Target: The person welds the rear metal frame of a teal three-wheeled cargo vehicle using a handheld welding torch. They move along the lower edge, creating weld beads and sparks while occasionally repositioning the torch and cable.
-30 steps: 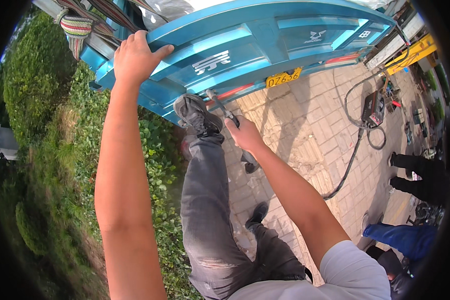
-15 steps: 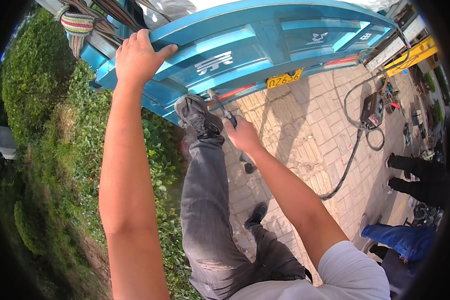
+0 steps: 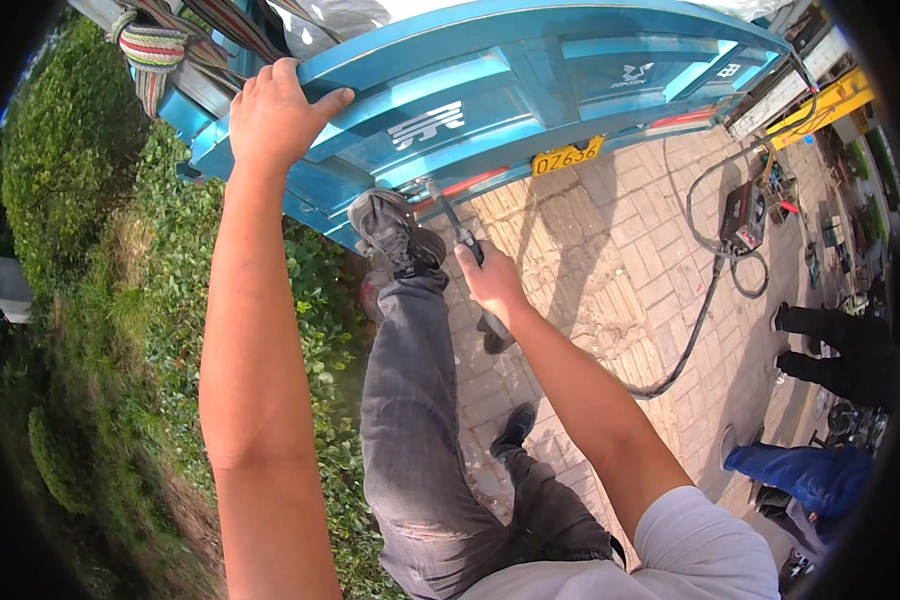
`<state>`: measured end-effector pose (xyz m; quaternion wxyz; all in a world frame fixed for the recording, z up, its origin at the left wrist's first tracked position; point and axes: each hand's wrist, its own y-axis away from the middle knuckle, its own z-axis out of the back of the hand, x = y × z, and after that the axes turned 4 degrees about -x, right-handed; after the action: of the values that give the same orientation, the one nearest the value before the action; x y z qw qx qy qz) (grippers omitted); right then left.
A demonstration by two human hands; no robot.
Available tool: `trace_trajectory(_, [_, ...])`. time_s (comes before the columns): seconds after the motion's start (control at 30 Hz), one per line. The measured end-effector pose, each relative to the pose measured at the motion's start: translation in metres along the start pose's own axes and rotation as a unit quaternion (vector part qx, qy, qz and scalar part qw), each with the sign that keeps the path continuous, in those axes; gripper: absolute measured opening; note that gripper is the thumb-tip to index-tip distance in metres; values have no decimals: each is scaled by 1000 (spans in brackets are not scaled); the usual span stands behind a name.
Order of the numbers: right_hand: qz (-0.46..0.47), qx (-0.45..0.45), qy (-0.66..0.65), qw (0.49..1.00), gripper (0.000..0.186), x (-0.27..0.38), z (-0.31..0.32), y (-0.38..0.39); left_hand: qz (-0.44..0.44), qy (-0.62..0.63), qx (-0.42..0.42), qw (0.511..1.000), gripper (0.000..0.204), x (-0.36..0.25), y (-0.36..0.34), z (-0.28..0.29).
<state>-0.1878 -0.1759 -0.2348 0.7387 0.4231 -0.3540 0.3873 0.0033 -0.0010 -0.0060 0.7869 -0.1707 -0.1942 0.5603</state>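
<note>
My left hand point(image 3: 273, 118) grips the top edge of a blue truck tailgate point(image 3: 530, 90) near its left corner, fingers hooked over and thumb on the outer face. My right hand point(image 3: 494, 280) is wrapped round the dark grip of a hammer point(image 3: 451, 218). The hammer's head is close to the lower edge of the tailgate, next to my raised shoe point(image 3: 398, 228); whether it touches the metal I cannot tell. That shoe presses on the tailgate's lower left part. My other shoe point(image 3: 513, 430) is on the paving.
Green bushes point(image 3: 170, 280) border the left side. A knotted striped strap point(image 3: 152, 45) hangs at the tailgate's corner. On the brick paving point(image 3: 660, 250) at right lies a dark boxy machine point(image 3: 743, 222) with a black cable point(image 3: 685, 362). People's legs point(image 3: 805, 480) are at far right.
My right hand and the hammer have shifted slightly down and to the right. My left hand and raised foot are nearly still. The person in blue trousers at far right has moved a little.
</note>
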Motion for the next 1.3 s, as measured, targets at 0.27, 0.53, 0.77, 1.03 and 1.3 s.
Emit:
trace_trajectory(0.27, [1, 21, -106, 994, 43, 13, 0, 6, 1, 2, 13, 1000, 82, 0, 0, 2])
trace_trajectory(0.53, [-9, 41, -115, 993, 49, 18, 2, 2, -3, 1, 5, 1000, 82, 1, -1, 1])
trace_trajectory(0.77, [-17, 46, -128, 991, 50, 20, 2, 2, 1, -2, 10, 1000, 81, 1, 0, 2])
trace_trajectory(1.03, [-21, 48, -144, 988, 50, 20, 3, 2, 4, -7, 15, 1000, 81, 1, -1, 2])
trace_trajectory(1.3, [-43, 54, -164, 984, 49, 18, 3, 0, -2, 0, 6, 1000, 82, 1, -1, 0])
